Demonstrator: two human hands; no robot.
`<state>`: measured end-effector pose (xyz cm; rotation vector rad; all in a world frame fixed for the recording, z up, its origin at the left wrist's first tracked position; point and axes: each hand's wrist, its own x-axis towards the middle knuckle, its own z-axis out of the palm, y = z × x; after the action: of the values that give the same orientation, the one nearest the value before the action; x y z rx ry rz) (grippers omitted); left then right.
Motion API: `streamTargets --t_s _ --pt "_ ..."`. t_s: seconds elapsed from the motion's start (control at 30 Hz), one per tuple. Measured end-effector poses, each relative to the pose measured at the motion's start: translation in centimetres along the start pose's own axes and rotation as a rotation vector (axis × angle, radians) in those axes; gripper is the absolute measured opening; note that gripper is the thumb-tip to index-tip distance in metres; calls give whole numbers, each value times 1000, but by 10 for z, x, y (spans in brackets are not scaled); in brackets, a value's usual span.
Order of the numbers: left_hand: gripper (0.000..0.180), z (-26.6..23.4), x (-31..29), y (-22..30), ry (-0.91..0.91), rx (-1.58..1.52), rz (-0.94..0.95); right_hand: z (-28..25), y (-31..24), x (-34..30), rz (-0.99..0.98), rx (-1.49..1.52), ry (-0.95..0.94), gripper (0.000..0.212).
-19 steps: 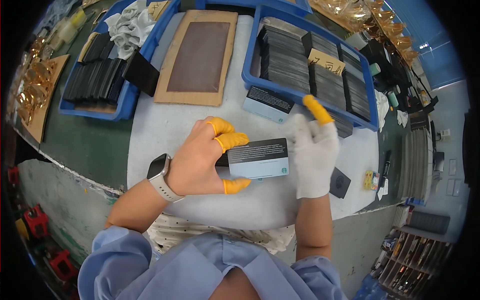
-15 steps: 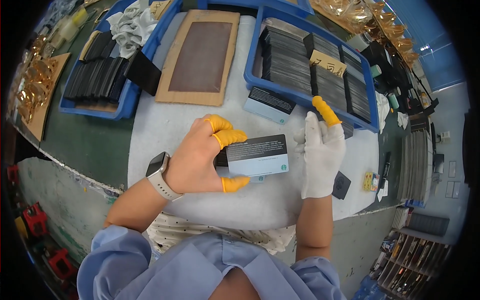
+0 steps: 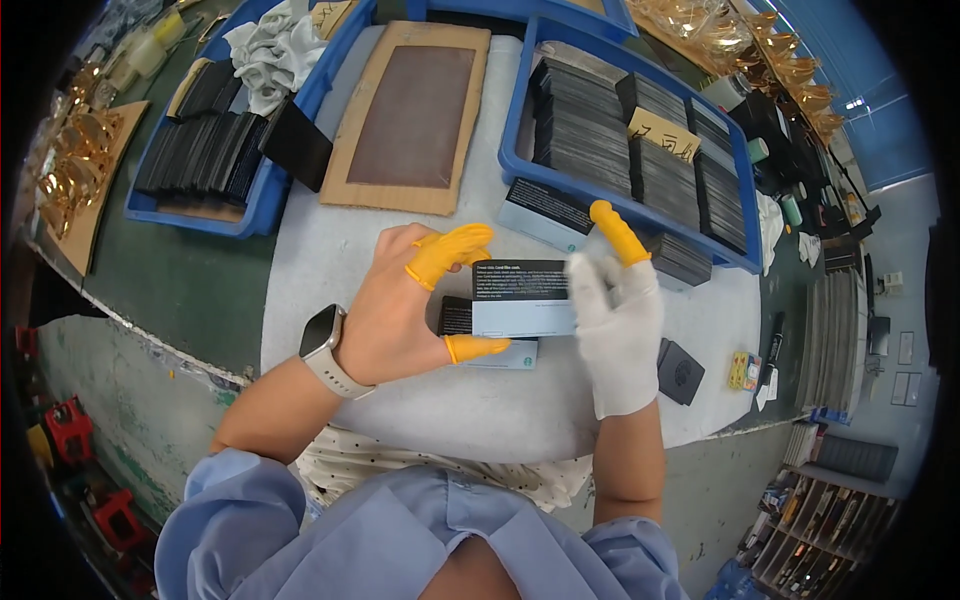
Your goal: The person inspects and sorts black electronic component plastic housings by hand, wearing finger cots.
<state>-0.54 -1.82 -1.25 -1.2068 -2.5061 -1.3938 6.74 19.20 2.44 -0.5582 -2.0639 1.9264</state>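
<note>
A black and light-blue plastic card (image 3: 520, 298) is held level above the white padded surface. My right hand (image 3: 615, 325), in a white glove with a yellow finger cot, grips its right end. My left hand (image 3: 400, 305), bare but for yellow finger cots, is spread around the card's left end; its thumb and fingers appear apart from the edges. Beneath, a similar card (image 3: 520, 355) lies partly hidden. More such cards (image 3: 545, 215) rest against the front of a blue bin (image 3: 625, 205) filled with rows of dark cards.
Another blue bin (image 3: 185, 222) at left holds dark cards and white cloths (image 3: 270, 60). Between the bins lies a cardboard piece with a brown panel (image 3: 412, 118). Dark cards (image 3: 680, 372) and a small yellow box (image 3: 743, 371) lie at right.
The right hand has come left and taken hold of the card's right end. The left fingers have opened away from the card, which has shifted slightly up and right.
</note>
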Motion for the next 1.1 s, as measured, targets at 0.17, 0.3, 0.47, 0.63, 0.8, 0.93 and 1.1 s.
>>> streamTargets --t_s 0.17,0.3,0.47,0.63,0.8,0.93,1.1 --pt "86 12 1 1 74 95 183 13 4 -1 -317 -605 -138 62" --pt "84 15 0 3 121 44 169 -1 3 7 -107 -310 85 54" --pt "92 10 0 -1 125 -52 88 -29 0 24 -76 -360 347 51" --pt "99 9 1 -6 172 -18 81 -39 10 26 -454 -299 318 57" --pt "106 7 0 -11 234 -5 62 -17 0 14 -905 -911 19 74" --pt "108 12 -1 -9 261 -161 46 -12 2 4 -737 -1010 -69 84" --pt "103 21 -1 5 228 75 127 12 -11 -17 110 -137 -293 55"
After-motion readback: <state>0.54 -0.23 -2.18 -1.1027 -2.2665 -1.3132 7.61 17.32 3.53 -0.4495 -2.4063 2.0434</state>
